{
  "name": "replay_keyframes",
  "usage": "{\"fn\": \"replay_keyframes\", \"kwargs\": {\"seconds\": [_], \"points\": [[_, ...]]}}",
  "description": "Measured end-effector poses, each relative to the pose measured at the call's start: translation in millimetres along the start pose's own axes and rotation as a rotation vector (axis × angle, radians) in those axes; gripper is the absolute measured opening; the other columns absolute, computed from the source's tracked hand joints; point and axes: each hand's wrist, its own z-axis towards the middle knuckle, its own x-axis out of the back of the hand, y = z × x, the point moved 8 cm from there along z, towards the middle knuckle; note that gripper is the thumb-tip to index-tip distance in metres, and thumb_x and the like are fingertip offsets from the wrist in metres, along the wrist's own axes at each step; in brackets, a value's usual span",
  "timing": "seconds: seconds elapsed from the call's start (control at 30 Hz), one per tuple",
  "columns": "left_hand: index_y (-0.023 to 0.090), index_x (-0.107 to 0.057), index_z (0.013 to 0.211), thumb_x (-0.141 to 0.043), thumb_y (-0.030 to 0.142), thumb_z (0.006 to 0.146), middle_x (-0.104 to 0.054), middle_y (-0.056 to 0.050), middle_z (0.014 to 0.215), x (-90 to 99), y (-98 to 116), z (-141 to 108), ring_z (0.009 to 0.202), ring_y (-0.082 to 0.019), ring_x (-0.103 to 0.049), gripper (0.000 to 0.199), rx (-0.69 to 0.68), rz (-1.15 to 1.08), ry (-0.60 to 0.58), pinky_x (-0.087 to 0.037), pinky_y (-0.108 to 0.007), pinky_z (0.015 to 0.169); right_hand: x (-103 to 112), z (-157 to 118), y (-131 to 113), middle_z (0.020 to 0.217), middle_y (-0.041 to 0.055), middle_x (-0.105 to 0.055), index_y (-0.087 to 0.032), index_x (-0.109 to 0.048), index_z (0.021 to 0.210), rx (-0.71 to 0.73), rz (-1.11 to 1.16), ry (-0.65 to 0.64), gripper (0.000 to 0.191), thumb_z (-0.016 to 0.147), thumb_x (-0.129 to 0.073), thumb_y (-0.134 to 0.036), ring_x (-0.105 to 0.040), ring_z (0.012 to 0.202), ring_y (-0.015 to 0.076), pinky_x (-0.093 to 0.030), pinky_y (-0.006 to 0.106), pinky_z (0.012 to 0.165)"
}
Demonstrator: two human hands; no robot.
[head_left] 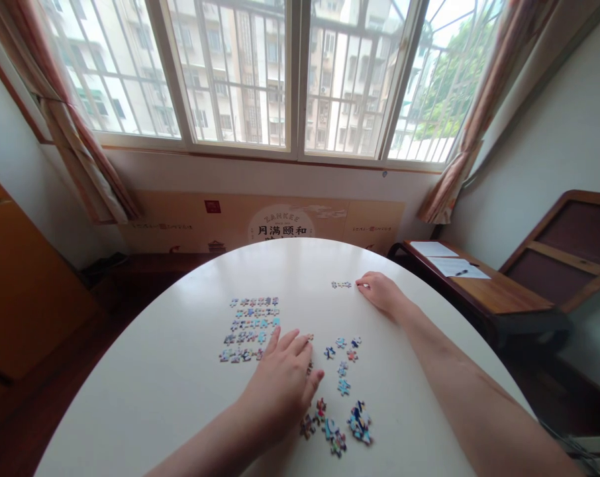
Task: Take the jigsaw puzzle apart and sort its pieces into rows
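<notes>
My right hand (pixel 378 291) rests at the far side of the white round table (pixel 181 411). Its thumb and fingertips are pinched on a small puzzle piece, mostly hidden, at the right end of a short row of puzzle pieces (pixel 340 285). Palm down, my left hand (pixel 286 372) lies with its fingers spread over some pieces, partly covering them. Beyond and left of it, several neat rows of puzzle pieces (pixel 254 323) are laid out. Loose pieces (pixel 343 368) lie scattered to its right, and a small heap of pieces (pixel 360 423) sits nearer to me.
A wooden side table (pixel 503 291) with papers (pixel 453 267) and a pen stands at the right, beside a wooden chair back (pixel 568 245). Past the table is a printed panel (pixel 330 225) below a barred window (pixel 260 79). Curtains (pixel 81 159) hang at both sides.
</notes>
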Motion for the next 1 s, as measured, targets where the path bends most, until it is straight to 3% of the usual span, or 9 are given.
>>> {"fn": "replay_keyframes", "kwargs": {"seconds": [0.17, 0.47, 1.0], "points": [[0.016, -0.064, 0.122, -0.043, 0.04, 0.096, -0.057, -0.012, 0.138, 0.7, 1, 0, 0.134, -0.033, -0.044, 0.042, -0.003, -0.006, 0.009, -0.016, -0.06, 0.118, 3, -1, -11, 0.125, 0.0069, -0.066, -0.024, -0.074, 0.113, 0.028, -0.021, 0.104, 0.029, 0.096, -0.05, -0.028, -0.056, 0.115, 0.0232, -0.041, 0.035, 0.102], [0.015, -0.064, 0.124, -0.045, 0.041, 0.095, -0.058, -0.012, 0.138, -1.9, 0, 0, 0.133, -0.033, -0.045, 0.043, -0.01, -0.001, 0.015, -0.015, -0.059, 0.118, -5, 5, -19, 0.125, 0.0062, -0.066, -0.027, -0.074, 0.111, 0.018, -0.063, 0.131, 0.027, 0.094, -0.055, -0.031, -0.054, 0.116, 0.0249, -0.04, 0.04, 0.101], [0.016, -0.063, 0.125, -0.048, 0.04, 0.093, -0.058, -0.01, 0.137, -3.1, -2, -1, 0.133, -0.032, -0.044, 0.043, 0.004, -0.021, 0.017, -0.014, -0.059, 0.118, -15, 10, -5, 0.127, 0.0021, -0.066, -0.031, -0.078, 0.103, -0.071, -0.018, 0.136, 0.022, 0.091, -0.06, -0.033, -0.054, 0.12, 0.0235, -0.041, 0.039, 0.105]]}}
